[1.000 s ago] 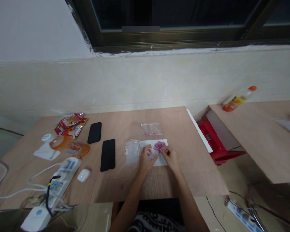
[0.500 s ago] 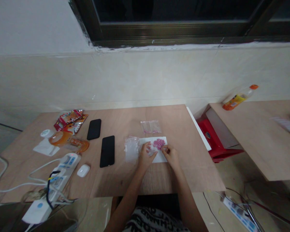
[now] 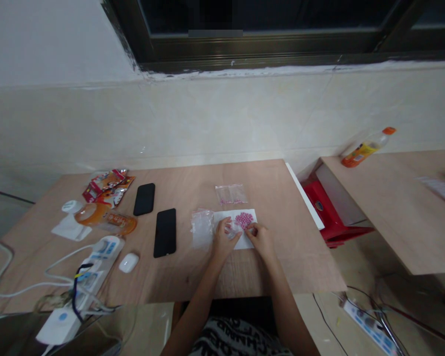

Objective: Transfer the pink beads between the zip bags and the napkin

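Observation:
A pile of small pink beads [image 3: 244, 219] lies on a white sheet of paper [image 3: 254, 214] in the middle of the table. My left hand [image 3: 224, 239] rests at the paper's left side, its fingers curled around what looks like a small clear plastic bag [image 3: 235, 228] by the pile. My right hand [image 3: 261, 238] reaches the pile's lower right edge with thumb and fingertips pinched together; whatever is between them is too small to make out. Beside my left hand is a stack of clear plastic bags [image 3: 202, 229]. Beyond the paper lies a clear bag holding pink beads [image 3: 231, 194].
Two black phones [image 3: 165, 232] lie left of the bags. Further left are a white earphone case [image 3: 128, 262], a power strip [image 3: 100, 262] with cables, a tipped orange bottle [image 3: 106, 219] and snack packets [image 3: 109, 187]. A red stool [image 3: 324, 210] stands between the tables.
My right hand has shifted slightly left and inward, with its fingertips at the bead pile's lower edge. My left hand stays in place.

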`<state>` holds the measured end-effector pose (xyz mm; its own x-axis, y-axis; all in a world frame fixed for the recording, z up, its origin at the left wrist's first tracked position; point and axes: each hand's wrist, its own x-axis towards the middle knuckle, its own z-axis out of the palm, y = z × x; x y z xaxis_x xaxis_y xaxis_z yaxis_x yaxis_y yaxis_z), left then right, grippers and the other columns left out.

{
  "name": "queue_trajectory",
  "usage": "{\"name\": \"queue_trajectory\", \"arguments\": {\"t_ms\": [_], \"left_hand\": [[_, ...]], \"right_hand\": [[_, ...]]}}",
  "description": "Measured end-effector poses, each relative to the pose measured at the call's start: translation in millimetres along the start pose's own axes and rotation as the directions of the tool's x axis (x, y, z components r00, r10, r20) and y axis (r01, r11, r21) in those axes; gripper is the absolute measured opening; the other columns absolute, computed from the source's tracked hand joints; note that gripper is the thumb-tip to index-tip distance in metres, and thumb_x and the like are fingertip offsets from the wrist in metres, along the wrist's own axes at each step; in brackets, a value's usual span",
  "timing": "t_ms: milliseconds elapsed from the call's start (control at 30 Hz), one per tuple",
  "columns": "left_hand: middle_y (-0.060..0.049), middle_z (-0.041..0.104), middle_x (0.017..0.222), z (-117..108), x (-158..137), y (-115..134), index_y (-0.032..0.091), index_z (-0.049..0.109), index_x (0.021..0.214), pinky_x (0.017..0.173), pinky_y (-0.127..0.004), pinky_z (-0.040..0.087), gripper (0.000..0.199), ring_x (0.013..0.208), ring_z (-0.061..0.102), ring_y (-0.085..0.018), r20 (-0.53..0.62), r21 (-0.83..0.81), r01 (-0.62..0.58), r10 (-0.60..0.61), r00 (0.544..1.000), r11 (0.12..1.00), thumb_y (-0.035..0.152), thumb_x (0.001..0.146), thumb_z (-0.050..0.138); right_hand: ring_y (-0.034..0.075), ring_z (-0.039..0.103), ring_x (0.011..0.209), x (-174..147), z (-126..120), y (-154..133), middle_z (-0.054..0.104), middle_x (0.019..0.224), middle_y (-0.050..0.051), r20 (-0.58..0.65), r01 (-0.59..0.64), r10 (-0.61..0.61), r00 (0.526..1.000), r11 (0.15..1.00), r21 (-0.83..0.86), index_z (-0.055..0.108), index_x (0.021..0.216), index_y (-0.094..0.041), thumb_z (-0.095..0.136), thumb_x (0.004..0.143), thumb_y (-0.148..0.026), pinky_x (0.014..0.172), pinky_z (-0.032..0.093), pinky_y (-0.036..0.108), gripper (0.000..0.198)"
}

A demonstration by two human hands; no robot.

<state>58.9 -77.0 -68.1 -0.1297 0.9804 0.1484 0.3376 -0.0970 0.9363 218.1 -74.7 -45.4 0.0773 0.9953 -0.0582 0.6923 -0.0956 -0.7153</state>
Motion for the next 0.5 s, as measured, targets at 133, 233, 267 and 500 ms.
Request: {"name": "queue_trajectory", "arguments": {"t_ms": [133,233,267,500], "left_hand": [[-0.005,0.062,0.108,0.6,0.4,-1.9,0.023,0.052,0.119,0.072,-0.029,0.050,0.057,0.086,0.060,-0.016,-0.001,-0.013,-0.003,0.003,1.000,1.000,0.024,0.067,0.074],[-0.006,0.061,0.108,1.0,0.5,-4.2,0.023,0.051,0.120,0.072,-0.029,0.050,0.058,0.086,0.060,-0.016,0.003,0.004,-0.012,0.012,1.000,1.000,0.024,0.067,0.074],[-0.006,0.061,0.109,1.1,0.5,-4.8,0.023,0.051,0.121,0.072,-0.029,0.050,0.058,0.086,0.060,-0.016,0.005,0.008,-0.015,0.015,1.000,1.000,0.025,0.068,0.074],[-0.006,0.062,0.109,1.1,0.3,-5.1,0.023,0.051,0.120,0.072,-0.029,0.050,0.058,0.086,0.060,-0.015,0.004,0.003,-0.004,0.004,1.000,1.000,0.025,0.067,0.075]], "right_hand": [[0.014,0.051,0.052,-0.1,0.9,0.6,0.056,0.055,-0.001,0.003,0.011,-0.011,1.000,1.000,-0.004,0.071,0.084,-0.019,0.056,0.080,-0.038,0.054,0.033,0.023,0.024],[0.014,0.050,0.052,0.1,1.7,1.9,0.055,0.055,-0.001,-0.004,0.015,-0.015,1.000,1.000,0.011,0.071,0.084,-0.018,0.056,0.080,-0.037,0.053,0.034,0.023,0.024],[0.013,0.050,0.051,0.2,1.9,2.3,0.055,0.055,-0.001,-0.009,0.016,-0.016,1.000,1.000,0.021,0.071,0.084,-0.018,0.056,0.079,-0.037,0.053,0.034,0.023,0.024],[0.012,0.046,0.049,-0.6,-0.2,0.5,0.049,0.052,-0.003,-0.044,0.021,-0.014,0.999,0.985,0.173,0.070,0.081,-0.015,0.056,0.079,-0.041,0.051,0.033,0.023,0.030]]}}
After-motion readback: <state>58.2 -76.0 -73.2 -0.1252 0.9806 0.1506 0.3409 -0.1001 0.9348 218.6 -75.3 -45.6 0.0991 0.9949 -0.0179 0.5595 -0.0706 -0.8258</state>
